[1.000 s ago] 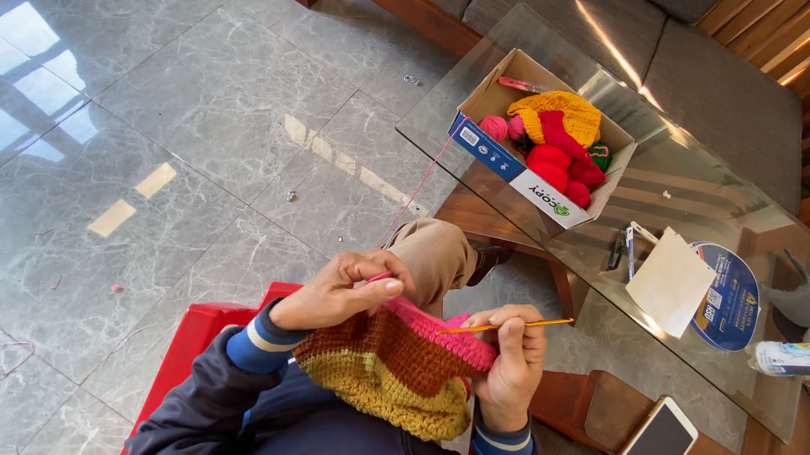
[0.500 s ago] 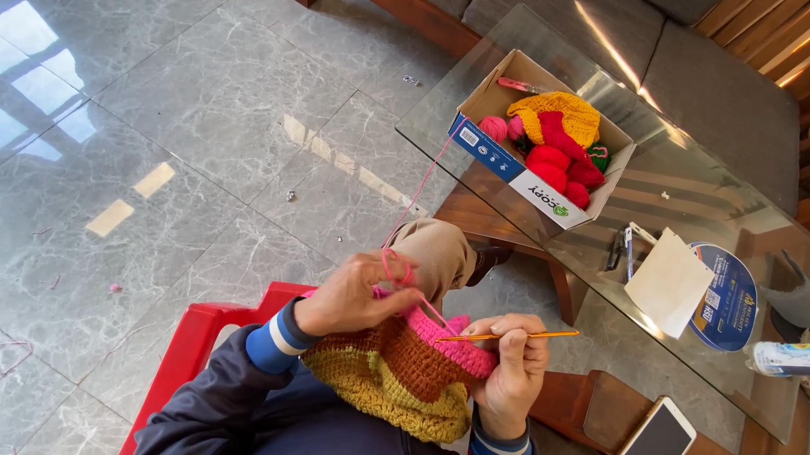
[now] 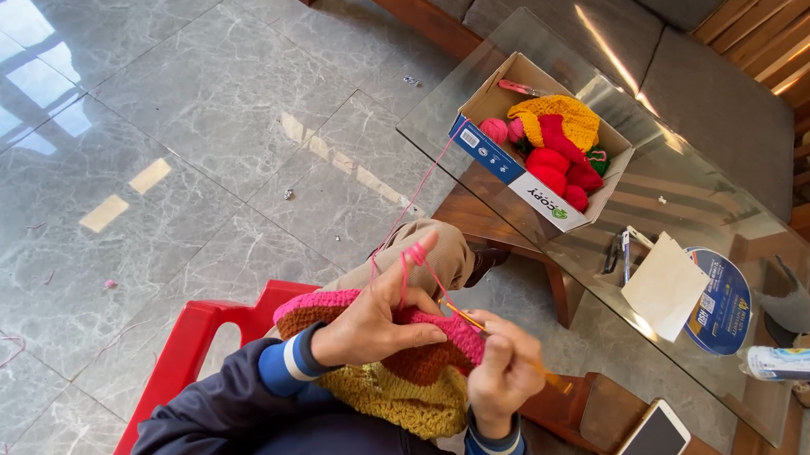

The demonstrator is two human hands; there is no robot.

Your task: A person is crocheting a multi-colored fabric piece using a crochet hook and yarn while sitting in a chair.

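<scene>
An open cardboard box [image 3: 515,173] stands on the glass table [image 3: 693,202], its long front side blue and white with a small white label at the left end. Right of it a round blue label [image 3: 727,302] lies on the glass, partly under a cream card [image 3: 663,286]. At the right edge lies a white tube [image 3: 791,363] with a blue band. A phone [image 3: 651,441], its screen dark, rests at the table's near corner.
</scene>
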